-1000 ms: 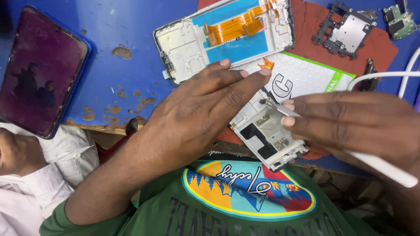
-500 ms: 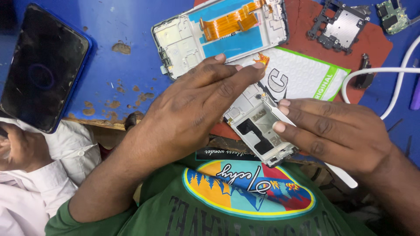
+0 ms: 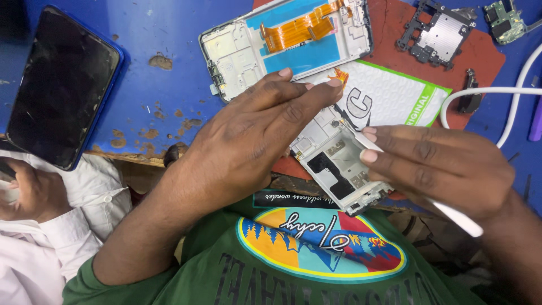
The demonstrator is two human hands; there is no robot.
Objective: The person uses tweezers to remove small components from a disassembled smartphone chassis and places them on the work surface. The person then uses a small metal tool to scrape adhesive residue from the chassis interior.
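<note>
My left hand (image 3: 254,135) lies flat with its fingers stretched over the upper end of a white phone frame (image 3: 339,164), holding it against the table's front edge. My right hand (image 3: 446,166) grips a white pen-shaped tool (image 3: 457,217), whose tip is hidden under my fingers at the frame's right side. The frame's open inside with dark parts shows between the two hands.
A second opened phone body with an orange flex cable (image 3: 288,42) lies behind on the blue table (image 3: 158,34). A white and green packet (image 3: 389,96), a metal shield plate (image 3: 440,39), a small circuit board (image 3: 505,20), a white cable (image 3: 497,93) and a dark phone (image 3: 59,85) surround it. Another person in white (image 3: 39,220) sits at lower left.
My right hand has slid left and down onto the frame's right side. My left hand stays spread over the frame. The view has shifted slightly.
</note>
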